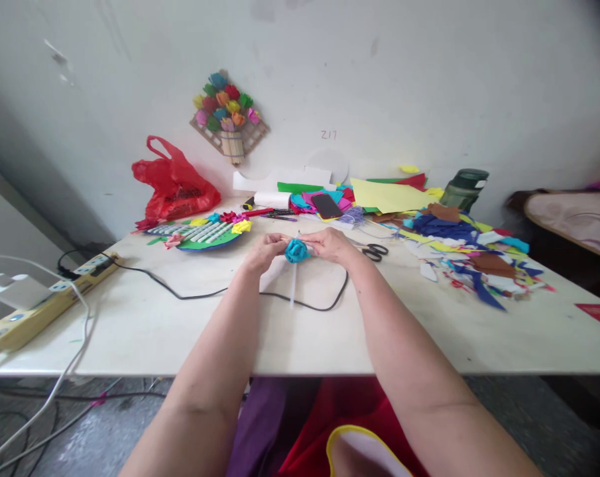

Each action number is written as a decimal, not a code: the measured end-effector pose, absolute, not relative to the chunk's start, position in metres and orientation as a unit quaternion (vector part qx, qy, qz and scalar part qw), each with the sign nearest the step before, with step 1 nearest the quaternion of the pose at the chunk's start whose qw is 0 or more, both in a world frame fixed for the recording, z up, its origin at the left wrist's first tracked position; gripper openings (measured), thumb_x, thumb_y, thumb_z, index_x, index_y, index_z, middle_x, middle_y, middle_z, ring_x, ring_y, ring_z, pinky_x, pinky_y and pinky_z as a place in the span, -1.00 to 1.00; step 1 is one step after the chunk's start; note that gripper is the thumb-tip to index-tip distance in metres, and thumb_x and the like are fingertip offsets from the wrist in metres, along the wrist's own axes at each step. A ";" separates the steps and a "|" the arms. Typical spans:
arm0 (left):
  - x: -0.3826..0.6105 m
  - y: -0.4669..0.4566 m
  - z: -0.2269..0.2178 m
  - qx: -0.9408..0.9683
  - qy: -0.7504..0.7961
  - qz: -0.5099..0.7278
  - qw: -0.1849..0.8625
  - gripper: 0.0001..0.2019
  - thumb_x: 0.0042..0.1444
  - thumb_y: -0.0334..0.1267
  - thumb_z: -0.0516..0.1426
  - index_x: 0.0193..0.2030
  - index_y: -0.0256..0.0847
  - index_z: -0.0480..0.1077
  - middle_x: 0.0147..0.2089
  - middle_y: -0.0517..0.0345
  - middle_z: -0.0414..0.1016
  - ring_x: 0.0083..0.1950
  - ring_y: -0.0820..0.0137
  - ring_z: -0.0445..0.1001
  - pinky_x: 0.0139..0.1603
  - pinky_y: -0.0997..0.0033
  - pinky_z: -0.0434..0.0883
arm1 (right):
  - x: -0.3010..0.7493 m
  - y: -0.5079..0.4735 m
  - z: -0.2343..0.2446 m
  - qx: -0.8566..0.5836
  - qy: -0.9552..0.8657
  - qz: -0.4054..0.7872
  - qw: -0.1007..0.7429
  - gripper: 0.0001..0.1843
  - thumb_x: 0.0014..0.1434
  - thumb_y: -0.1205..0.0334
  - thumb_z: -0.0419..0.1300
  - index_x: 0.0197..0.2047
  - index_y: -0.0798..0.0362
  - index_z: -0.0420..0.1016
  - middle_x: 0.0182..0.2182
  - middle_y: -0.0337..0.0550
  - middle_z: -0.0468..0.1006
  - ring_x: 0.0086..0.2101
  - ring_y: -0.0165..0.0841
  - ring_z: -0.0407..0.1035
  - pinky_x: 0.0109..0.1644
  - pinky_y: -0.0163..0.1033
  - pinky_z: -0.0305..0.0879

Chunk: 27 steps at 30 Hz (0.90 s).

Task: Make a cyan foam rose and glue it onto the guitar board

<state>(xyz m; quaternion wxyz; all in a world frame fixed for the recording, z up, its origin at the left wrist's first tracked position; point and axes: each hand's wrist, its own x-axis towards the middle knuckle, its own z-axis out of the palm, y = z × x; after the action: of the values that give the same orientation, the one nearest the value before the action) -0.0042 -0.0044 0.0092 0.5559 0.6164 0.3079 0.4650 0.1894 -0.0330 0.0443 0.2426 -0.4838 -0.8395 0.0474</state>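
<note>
Faint pencilled mark "217" (first sign may be "Z") on white plastered wall (328,134), above far edge of pale stone-look table (180,331). Dark print on crumpled red plastic bag (175,182), far left corner: unreadable.

Grey-white wall (429,66), pale table (180,331), grey floor (81,430), daylight

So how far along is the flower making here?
Done: small finished flowers lie on the green board. In hand: the left hand and right hand pinch a blue flower on a white stick. Left: the yellow sheet looks uncut; how many more are needed cannot be told.
</note>
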 end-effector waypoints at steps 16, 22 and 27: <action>-0.003 -0.009 0.012 0.505 0.294 0.484 0.651 -0.72 -0.15 -0.10 0.27 -0.52 -0.32 0.44 -0.53 0.10 0.48 -0.48 0.42 0.44 -0.32 0.39 0.40 | 0.182 -0.042 0.054 -0.496 -0.843 -0.082 0.194 -0.57 0.15 0.30 0.01 0.06 -0.16 0.44 -0.11 -0.19 0.57 -0.13 -0.31 0.43 -0.14 -0.32 0.26; -0.002 -0.011 0.015 0.513 0.268 0.474 0.663 -0.77 -0.22 -0.22 0.27 -0.42 -0.34 0.46 -0.46 0.09 0.50 -0.42 0.40 0.47 -0.28 0.37 0.41 | 0.184 -0.037 0.049 -0.494 -0.838 -0.097 0.209 -0.58 0.18 0.27 -0.02 0.07 -0.17 0.42 -0.11 -0.20 0.57 -0.13 -0.31 0.42 -0.14 -0.30 0.25; 0.000 -0.013 0.017 0.534 0.274 0.478 0.642 -0.70 -0.29 -0.29 0.32 -0.33 -0.33 0.46 -0.42 0.09 0.52 -0.41 0.40 0.47 -0.29 0.39 0.41 | 0.184 -0.036 0.047 -0.484 -0.843 -0.083 0.219 -0.60 0.21 0.22 -0.03 0.08 -0.20 0.40 -0.09 -0.22 0.56 -0.11 -0.32 0.42 -0.13 -0.30 0.26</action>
<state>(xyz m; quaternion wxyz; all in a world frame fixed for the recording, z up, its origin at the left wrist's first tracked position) 0.0001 -0.0132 0.0166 0.6417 0.5336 0.2735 0.4783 0.1839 -0.0363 0.0472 0.2187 -0.4840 -0.8432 -0.0832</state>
